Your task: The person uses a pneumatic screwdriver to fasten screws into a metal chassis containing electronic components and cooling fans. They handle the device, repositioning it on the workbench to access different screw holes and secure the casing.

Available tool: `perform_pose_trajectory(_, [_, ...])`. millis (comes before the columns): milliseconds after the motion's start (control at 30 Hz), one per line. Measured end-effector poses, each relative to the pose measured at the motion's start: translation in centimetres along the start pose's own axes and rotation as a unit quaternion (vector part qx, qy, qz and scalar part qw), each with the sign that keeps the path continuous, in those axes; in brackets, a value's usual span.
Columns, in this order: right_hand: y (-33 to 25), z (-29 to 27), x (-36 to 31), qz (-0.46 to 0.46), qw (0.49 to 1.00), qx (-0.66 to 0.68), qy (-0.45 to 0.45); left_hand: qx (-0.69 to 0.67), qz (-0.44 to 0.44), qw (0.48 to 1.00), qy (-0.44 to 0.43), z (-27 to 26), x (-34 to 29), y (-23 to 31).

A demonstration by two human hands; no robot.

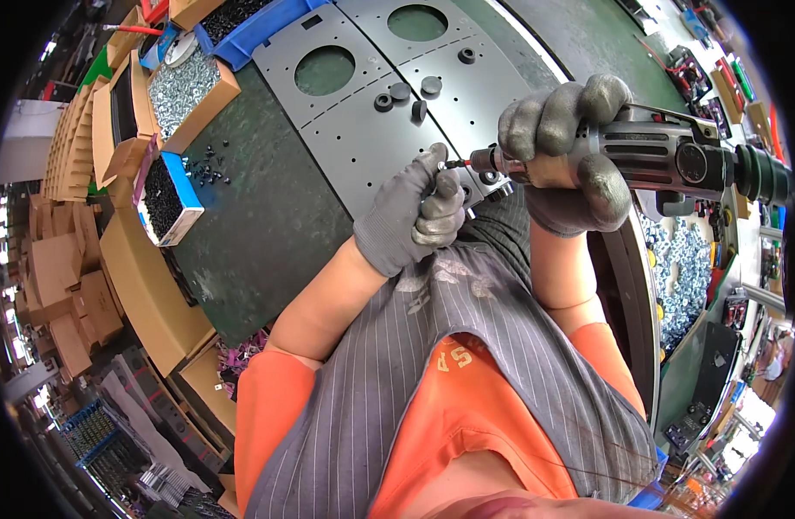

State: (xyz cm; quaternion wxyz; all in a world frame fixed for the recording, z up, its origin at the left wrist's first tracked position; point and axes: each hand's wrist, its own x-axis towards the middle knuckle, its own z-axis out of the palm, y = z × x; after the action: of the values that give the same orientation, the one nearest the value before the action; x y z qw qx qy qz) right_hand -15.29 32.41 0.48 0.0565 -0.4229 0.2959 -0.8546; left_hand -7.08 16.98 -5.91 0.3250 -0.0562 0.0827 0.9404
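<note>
In my right hand, which wears a grey coated glove, a power screwdriver lies level with its bit pointing left. My left hand, gloved too, is closed at the bit's tip. Thumb and forefinger pinch something small and bright there, too small to name. Beneath both hands lie two grey sheet-metal panels, side by side, each with a large round cutout and small holes. Several black round feet rest loose on them. More small round parts sit near the panel edge, partly hidden below the screwdriver.
At the left stand a cardboard box of silvery screws and a smaller box of black screws. Loose black screws lie on the dark green tabletop. A blue bin touches the panels' far end. Silvery hardware covers a surface at right.
</note>
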Motion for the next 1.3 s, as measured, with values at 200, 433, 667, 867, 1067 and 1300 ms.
perform_pose_trajectory(200, [-1.3, -1.0, -0.7, -0.004, 0.998, 0.051, 0.02, 0.659, 0.376, 0.603, 0.244, 1.3, 1.3, -2.8])
perform_pose_trajectory(433, [-1.6, -3.0, -1.8, -0.029, 0.939, 0.152, 0.307, 0.622, 0.215, 0.725, 0.202, 3.5, 0.8, -1.5])
perform_pose_trajectory(667, [-2.8, -7.5, -3.2, -0.039, 0.929, 0.148, 0.337, 0.896, 0.207, 0.171, 0.352, -0.5, 1.3, 4.2])
perform_pose_trajectory(867, [-4.1, -7.8, -3.7, -0.023, 0.942, 0.035, 0.334, 0.899, 0.202, 0.271, 0.277, 0.6, 1.4, 2.6])
perform_pose_trajectory(1067, [-6.4, -8.9, -3.7, -0.015, 0.955, -0.029, 0.295, 0.913, 0.131, 0.271, 0.274, 0.6, 3.5, 5.1])
perform_pose_trajectory(1300, [-8.1, -11.0, -3.0, -0.01, 0.928, -0.199, 0.314, 0.89, 0.073, 0.406, 0.194, 3.8, 10.6, 2.2])
